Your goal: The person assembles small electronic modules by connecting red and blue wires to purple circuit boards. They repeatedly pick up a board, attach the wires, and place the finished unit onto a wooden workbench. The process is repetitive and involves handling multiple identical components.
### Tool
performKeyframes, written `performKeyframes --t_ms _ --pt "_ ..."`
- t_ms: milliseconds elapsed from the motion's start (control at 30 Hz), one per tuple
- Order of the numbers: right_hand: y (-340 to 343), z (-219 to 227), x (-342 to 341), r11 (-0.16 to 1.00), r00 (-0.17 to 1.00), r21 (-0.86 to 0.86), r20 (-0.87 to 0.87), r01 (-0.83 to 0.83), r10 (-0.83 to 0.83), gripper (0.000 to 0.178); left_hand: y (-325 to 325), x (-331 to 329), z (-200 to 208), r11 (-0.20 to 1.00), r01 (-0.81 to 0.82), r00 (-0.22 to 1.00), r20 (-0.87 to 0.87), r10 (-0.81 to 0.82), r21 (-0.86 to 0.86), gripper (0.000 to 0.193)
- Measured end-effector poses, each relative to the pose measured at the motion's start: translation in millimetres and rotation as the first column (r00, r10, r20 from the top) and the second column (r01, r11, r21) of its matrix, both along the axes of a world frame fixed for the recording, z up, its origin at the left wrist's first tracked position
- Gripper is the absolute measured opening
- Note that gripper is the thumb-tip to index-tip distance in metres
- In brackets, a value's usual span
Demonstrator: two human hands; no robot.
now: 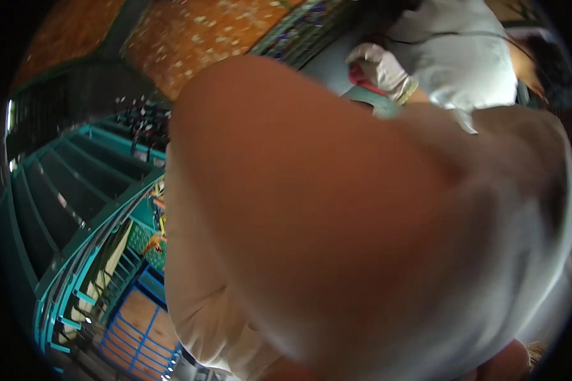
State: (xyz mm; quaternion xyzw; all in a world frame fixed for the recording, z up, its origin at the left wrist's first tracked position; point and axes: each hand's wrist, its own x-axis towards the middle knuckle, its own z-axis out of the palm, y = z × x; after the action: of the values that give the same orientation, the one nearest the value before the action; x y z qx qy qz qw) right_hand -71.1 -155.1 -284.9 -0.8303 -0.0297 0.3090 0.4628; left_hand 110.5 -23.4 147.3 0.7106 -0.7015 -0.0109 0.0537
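Your bare arm (286, 178) fills the centre, seemingly because it bends near the lens, so you cannot tell either grip's state; a pale green piece (374, 99), half-past-one, adjoins a co-worker's gloved hand (386, 67)

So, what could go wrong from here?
1. A large blurred form, perhaps an arm, covers most of the view. The wearer's hands can't be made out, so a slip could go unseen.
2. A co-worker's gloved hand shows just past its upper edge; a sudden swing might bump it, though depth is hard to judge.
3. Short bars stick out from the teal metal frame at left; loose pale cloth might snag there.
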Motion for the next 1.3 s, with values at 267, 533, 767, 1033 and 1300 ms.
performKeyframes --t_ms 267,533,767,1033,1300 --pt "152 74 186 0.935 0.905 0.235 0.395 -0.264 0.157 0.033 118 43 15 0.915 -0.37 0.926 -0.02 0.377 0.161 0.029" --pt "145 57 527 0.994 0.829 -0.04 0.556 0.101 -0.062 0.037 196 162 -124 0.691 -0.72 0.663 -0.346 0.664 -0.054 0.04" --pt "165 121 474 0.768 0.797 0.615 0.368 0.178 -0.479 0.049 228 183 -309 0.178 -0.947 0.32 -0.729 0.606 -0.268 0.12" --pt "90 244 382 0.002 0.886 0.977 -0.192 0.211 0.422 0.064 169 205 -208 0.349 -0.408 0.902 -0.313 0.298 -0.844 0.075" --pt "16 281 300 0.241 0.844 0.955 -0.272 0.175 0.463 0.057 131 185 -156 0.468 -0.188 0.83 0.115 0.546 -0.864 0.083"
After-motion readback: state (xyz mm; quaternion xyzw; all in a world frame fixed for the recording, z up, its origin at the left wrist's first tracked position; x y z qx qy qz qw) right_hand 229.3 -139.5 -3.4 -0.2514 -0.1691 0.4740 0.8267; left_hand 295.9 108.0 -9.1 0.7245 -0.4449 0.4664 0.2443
